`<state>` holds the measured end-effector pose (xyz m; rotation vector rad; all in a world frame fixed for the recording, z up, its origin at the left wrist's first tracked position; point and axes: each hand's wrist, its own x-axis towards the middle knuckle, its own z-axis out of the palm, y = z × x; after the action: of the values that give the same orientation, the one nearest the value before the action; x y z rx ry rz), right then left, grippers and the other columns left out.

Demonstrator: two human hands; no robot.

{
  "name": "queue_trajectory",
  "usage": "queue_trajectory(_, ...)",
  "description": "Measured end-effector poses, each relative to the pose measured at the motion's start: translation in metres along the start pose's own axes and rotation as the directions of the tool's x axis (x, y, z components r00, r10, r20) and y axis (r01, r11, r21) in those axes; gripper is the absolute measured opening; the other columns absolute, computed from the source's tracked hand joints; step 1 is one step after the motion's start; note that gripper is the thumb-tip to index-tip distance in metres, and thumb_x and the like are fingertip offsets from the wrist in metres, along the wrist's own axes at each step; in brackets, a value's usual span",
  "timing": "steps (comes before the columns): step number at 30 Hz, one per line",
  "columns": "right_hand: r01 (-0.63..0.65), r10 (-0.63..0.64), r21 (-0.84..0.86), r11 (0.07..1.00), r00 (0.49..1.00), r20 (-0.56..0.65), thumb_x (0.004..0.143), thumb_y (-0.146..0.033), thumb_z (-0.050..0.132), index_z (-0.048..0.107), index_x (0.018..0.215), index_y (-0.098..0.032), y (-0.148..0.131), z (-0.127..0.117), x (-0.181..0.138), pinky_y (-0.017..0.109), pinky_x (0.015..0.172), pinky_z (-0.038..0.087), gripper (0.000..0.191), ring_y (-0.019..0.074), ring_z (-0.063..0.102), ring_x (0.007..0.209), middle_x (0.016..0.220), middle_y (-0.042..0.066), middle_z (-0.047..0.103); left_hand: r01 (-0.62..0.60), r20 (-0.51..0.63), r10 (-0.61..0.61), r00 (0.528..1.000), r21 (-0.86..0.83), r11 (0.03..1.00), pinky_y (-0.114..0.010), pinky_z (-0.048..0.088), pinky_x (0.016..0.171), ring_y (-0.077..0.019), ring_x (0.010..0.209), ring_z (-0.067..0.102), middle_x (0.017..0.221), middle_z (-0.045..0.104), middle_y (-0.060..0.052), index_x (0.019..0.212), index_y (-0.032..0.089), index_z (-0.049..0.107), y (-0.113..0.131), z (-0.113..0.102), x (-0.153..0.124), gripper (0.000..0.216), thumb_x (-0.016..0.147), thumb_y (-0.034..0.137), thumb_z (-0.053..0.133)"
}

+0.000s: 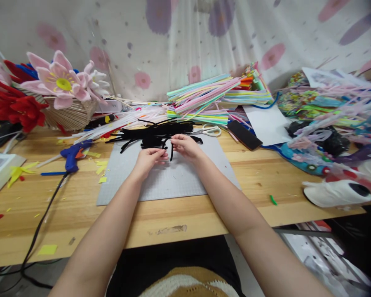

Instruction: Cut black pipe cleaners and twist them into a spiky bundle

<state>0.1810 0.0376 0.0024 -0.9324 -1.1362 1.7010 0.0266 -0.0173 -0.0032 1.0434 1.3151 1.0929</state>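
Both my hands meet over a grey cutting mat [173, 181] on the wooden table. Between them is a short black pipe cleaner [172, 153], bent near its top. My right hand [185, 146] pinches its upper part with thumb and forefinger. My left hand [151, 160] is closed in a pinch at the bend's other end, close to the right fingertips. Just behind the hands lies a bundle of black pipe cleaners [154, 131], with shorter black pieces [153, 142] in front of it. White-handled scissors [212, 130] rest at the mat's far right corner.
A blue glue gun [72, 156] with a trailing cord lies left of the mat. Pastel pipe cleaners [204, 97] are heaped behind. A dark phone [245, 135] and a white paper sheet [267, 123] lie to the right, a thread spool [336, 193] nearer. Pink fuzzy flowers [62, 80] stand left.
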Motion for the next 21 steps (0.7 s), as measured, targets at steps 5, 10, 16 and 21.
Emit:
queue_trajectory(5, -0.131, 0.131, 0.143, 0.981, 0.991, 0.011, 0.056, -0.018, 0.075, 0.055, 0.068, -0.016, 0.011, -0.002, 0.002, 0.019, 0.056, 0.045, 0.023, 0.0051, 0.053, 0.054, 0.059, -0.005, 0.056, 0.108, 0.093, -0.097, 0.991, -0.119, 0.987, -0.028, 0.053, 0.064, -0.0167, 0.072, 0.066, 0.081, 0.070, -0.009, 0.081, 0.011, 0.067, 0.000, 0.011, -0.005, 0.028, 0.066, 0.033, 0.071)
queue_trajectory(10, -0.065, 0.063, 0.119, 0.991, 0.998, 0.018, 0.057, -0.021, 0.074, 0.055, 0.070, -0.016, 0.014, 0.000, 0.002, 0.018, 0.055, 0.044, 0.023, 0.0043, 0.051, 0.053, 0.060, -0.006, 0.055, 0.143, 0.121, -0.127, 0.984, -0.132, 0.981, -0.027, 0.053, 0.064, -0.0150, 0.070, 0.066, 0.078, 0.069, -0.008, 0.082, 0.011, 0.067, 0.001, 0.010, -0.006, 0.021, 0.069, 0.027, 0.069)
queue_trajectory(16, 0.004, -0.007, 0.039, 0.999, 0.996, 0.091, 0.058, -0.024, 0.073, 0.054, 0.071, -0.018, 0.013, 0.000, -0.003, 0.019, 0.054, 0.042, 0.024, 0.0054, 0.050, 0.053, 0.061, -0.007, 0.054, 0.130, 0.106, -0.120, 0.987, -0.090, 0.988, -0.028, 0.053, 0.062, -0.0133, 0.066, 0.063, 0.073, 0.067, -0.006, 0.075, 0.011, 0.066, -0.002, 0.010, -0.004, 0.018, 0.067, 0.026, 0.070)
queue_trajectory(21, 0.015, -0.019, 0.034, 0.999, 0.990, 0.139, 0.057, -0.024, 0.073, 0.052, 0.069, -0.018, 0.011, -0.004, -0.005, 0.020, 0.055, 0.044, 0.024, 0.0066, 0.051, 0.054, 0.060, -0.006, 0.054, 0.092, 0.124, -0.083, 0.989, -0.064, 0.994, -0.029, 0.052, 0.063, -0.0118, 0.061, 0.060, 0.069, 0.066, -0.004, 0.072, 0.012, 0.068, -0.004, 0.009, -0.002, 0.024, 0.060, 0.031, 0.075)
